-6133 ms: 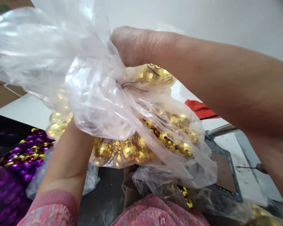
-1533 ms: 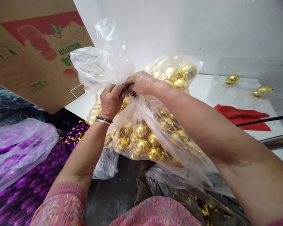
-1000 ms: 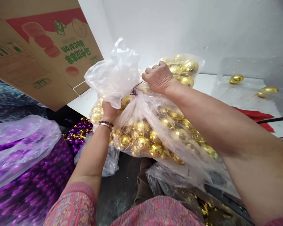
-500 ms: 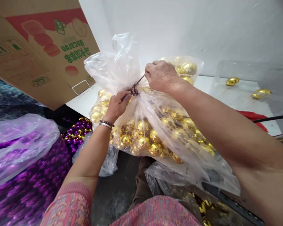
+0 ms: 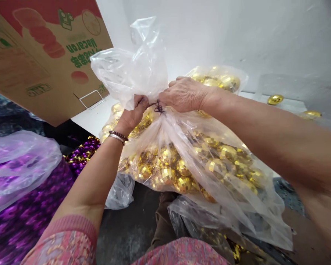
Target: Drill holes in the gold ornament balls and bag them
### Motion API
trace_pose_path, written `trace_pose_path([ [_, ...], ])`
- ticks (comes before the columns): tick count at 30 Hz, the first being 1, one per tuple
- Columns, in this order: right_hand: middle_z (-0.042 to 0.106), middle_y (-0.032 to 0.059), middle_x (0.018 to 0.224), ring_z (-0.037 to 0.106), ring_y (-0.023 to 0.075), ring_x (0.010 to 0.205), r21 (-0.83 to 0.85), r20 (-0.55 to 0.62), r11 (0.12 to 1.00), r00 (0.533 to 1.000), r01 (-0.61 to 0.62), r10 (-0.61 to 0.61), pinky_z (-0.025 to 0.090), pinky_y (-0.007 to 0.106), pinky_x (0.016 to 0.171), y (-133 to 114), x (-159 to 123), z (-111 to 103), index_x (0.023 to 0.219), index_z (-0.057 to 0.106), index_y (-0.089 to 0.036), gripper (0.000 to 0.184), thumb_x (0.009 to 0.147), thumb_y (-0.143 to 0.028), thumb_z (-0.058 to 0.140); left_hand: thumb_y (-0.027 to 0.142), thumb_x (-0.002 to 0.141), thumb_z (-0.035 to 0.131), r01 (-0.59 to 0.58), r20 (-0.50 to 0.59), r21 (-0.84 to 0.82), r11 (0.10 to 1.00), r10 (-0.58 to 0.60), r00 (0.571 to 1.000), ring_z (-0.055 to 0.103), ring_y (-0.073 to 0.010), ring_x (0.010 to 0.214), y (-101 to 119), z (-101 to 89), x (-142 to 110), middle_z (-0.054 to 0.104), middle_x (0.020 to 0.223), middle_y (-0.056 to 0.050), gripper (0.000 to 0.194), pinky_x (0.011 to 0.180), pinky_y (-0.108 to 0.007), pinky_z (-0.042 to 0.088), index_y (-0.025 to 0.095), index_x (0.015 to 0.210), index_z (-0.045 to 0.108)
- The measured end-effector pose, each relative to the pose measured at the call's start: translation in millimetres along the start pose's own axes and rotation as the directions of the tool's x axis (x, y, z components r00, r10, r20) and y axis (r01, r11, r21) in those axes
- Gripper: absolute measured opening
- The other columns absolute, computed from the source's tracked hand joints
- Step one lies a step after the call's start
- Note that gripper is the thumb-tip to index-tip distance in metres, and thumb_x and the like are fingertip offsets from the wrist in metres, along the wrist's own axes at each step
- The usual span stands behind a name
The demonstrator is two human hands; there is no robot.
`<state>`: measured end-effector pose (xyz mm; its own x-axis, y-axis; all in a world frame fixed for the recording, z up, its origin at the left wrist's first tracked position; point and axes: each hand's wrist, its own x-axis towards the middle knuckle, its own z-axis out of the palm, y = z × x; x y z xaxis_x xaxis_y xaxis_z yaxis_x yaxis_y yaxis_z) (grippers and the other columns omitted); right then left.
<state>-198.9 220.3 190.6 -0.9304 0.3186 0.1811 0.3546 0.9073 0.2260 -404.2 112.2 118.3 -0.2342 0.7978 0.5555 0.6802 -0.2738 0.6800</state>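
Note:
A clear plastic bag (image 5: 198, 162) full of gold mirrored balls rests in front of me, its neck gathered and bound with a dark string (image 5: 158, 108). My left hand (image 5: 132, 115) pinches the string on the left side of the knot, fingers closed. From the right, my right hand (image 5: 183, 94) closes on the other end of the string. The loose top of the bag (image 5: 132, 70) stands up above both hands.
A second bag of gold balls (image 5: 217, 78) lies behind on the white table (image 5: 93, 117). A cardboard box (image 5: 38, 55) hangs over the left. Purple balls in plastic (image 5: 19, 176) fill the lower left. Loose gold balls (image 5: 275, 99) lie at right.
My hands pulled the string ends apart and have now come back together at the knot. The bag's top has risen more upright.

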Motion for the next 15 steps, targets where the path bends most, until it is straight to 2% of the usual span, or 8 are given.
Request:
trace_pose_path([
  [2, 0.077, 0.0054, 0.107, 0.068, 0.0165, 0.119, -0.029, -0.025, 1.000, 1.000, 0.005, -0.005, 0.044, 0.042, 0.117, 11.6, 0.7, 7.1, 0.098, 0.071, -0.011, 0.020, 0.096, -0.027, 0.058, 0.050, 0.100, 0.061, -0.015, 0.034, 0.054, 0.998, 0.013, 0.999, 0.061, -0.0192, 0.078, -10.8, -3.8, -4.1, 0.058, 0.070, -0.004, 0.040, 0.080, -0.034, 0.058, 0.022, 0.072, 0.053],
  [4, 0.078, 0.0046, 0.108, 0.069, 0.0147, 0.117, -0.055, -0.061, 0.998, 0.998, -0.007, 0.004, 0.044, 0.044, 0.119, 22.7, 0.8, 16.5, 0.094, 0.069, -0.009, 0.021, 0.096, -0.027, 0.057, 0.052, 0.099, 0.060, -0.006, 0.059, 0.103, 0.995, 0.000, 0.998, 0.065, -0.0208, 0.086, -22.3, -6.5, -9.6, 0.065, 0.078, -0.005, 0.039, 0.091, -0.036, 0.059, 0.022, 0.074, 0.056],
  [8, 0.078, 0.0022, 0.106, 0.068, 0.0069, 0.115, 0.006, -0.104, 0.999, 0.993, -0.048, 0.049, 0.046, 0.036, 0.116, 37.2, 0.1, 30.4, 0.086, 0.066, -0.005, 0.038, 0.100, -0.037, 0.050, 0.056, 0.092, 0.062, -0.049, 0.081, 0.187, 0.981, 0.035, 0.996, 0.069, -0.0275, 0.112, -33.8, -9.2, -19.0, 0.077, 0.105, -0.011, 0.036, 0.115, -0.045, 0.052, 0.021, 0.087, 0.068],
  [12, 0.077, 0.0032, 0.112, 0.068, 0.0084, 0.122, 0.137, -0.107, 0.971, 0.971, -0.196, 0.212, 0.046, 0.036, 0.115, 37.9, -10.6, 25.9, 0.092, 0.067, -0.002, 0.055, 0.101, -0.050, 0.043, 0.048, 0.094, 0.060, 0.036, 0.053, 0.226, 0.974, -0.049, 0.997, 0.071, -0.0261, 0.100, -20.1, -9.8, -30.0, 0.075, 0.091, -0.009, 0.032, 0.105, -0.040, 0.057, 0.021, 0.081, 0.068],
  [15, 0.076, 0.0010, 0.115, 0.068, 0.0041, 0.115, 0.231, -0.126, 0.949, 0.960, -0.217, 0.250, 0.048, 0.029, 0.111, 32.5, -24.5, 16.8, 0.101, 0.069, -0.004, 0.065, 0.103, -0.058, 0.033, 0.046, 0.097, 0.056, 0.088, 0.032, 0.196, 0.977, -0.096, 0.995, 0.071, -0.0247, 0.096, -5.4, -9.2, -43.7, 0.075, 0.088, -0.007, 0.033, 0.098, -0.037, 0.059, 0.019, 0.083, 0.069],
])
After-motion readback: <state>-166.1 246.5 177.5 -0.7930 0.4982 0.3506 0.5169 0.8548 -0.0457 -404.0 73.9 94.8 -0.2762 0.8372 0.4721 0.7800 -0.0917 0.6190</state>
